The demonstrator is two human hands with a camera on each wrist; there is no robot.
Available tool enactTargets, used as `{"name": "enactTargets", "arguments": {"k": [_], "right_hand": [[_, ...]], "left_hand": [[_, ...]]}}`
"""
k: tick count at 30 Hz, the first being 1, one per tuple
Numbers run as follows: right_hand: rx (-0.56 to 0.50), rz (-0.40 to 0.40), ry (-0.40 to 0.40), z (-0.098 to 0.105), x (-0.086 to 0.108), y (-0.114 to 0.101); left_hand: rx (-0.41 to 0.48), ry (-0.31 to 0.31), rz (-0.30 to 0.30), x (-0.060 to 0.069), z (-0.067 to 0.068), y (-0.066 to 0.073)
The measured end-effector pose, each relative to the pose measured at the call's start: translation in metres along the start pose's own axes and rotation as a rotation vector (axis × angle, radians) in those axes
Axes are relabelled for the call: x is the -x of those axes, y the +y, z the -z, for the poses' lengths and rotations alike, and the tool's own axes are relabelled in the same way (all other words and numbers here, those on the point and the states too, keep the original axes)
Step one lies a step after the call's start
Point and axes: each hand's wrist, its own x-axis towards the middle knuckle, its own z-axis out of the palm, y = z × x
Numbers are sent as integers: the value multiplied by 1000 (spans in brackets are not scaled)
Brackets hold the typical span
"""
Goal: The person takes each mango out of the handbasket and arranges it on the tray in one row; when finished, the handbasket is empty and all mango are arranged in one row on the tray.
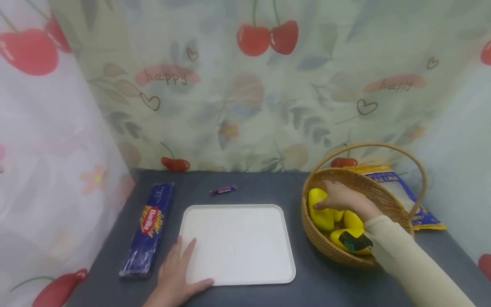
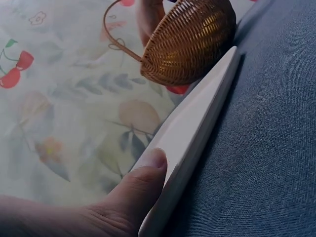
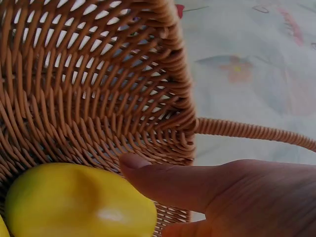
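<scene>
The left hand (image 1: 174, 273) lies at the near left corner of a white tray (image 1: 238, 243), fingers spread and thumb on its near edge. The left wrist view shows that thumb (image 2: 140, 182) against the tray's rim (image 2: 190, 128). Inside a wicker basket (image 1: 316, 241), the right hand (image 1: 343, 198) reaches over several yellow fruits, its thumb beside the leftmost yellow fruit (image 1: 321, 217). In the right wrist view, the right hand (image 3: 232, 190) holds its thumb out straight near a yellow fruit (image 3: 79, 197); its other fingers are mostly hidden.
A blue Barilla spaghetti pack (image 1: 147, 234) lies left of the tray. Behind the tray is a small purple wrapped candy (image 1: 223, 190). A blue and yellow pasta bag (image 1: 399, 187) lies behind the basket, whose tall handle (image 1: 416, 160) arches up. Patterned curtains stand behind and at the sides.
</scene>
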Motion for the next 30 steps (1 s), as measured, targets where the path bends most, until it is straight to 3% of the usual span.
{"name": "enactTargets", "arguments": {"k": [4,9,13,19,30], "right_hand": [[-25,-70,-34,-7,-2,4],[1,-138,-66,-11,-3,5],[23,-136,-64,-12,-4,5],[47,-140,-66,-13,-5,2],[86,-146,-70,-14,-6,-1]], "left_hand": [[43,0,-2,2,-2,-2],[20,34,-28,3,-8,-8],[2,3,-27,3,-3,-5],[-40,-82,41,1,5,-1],[-59,-57,46,2,5,-1]]}}
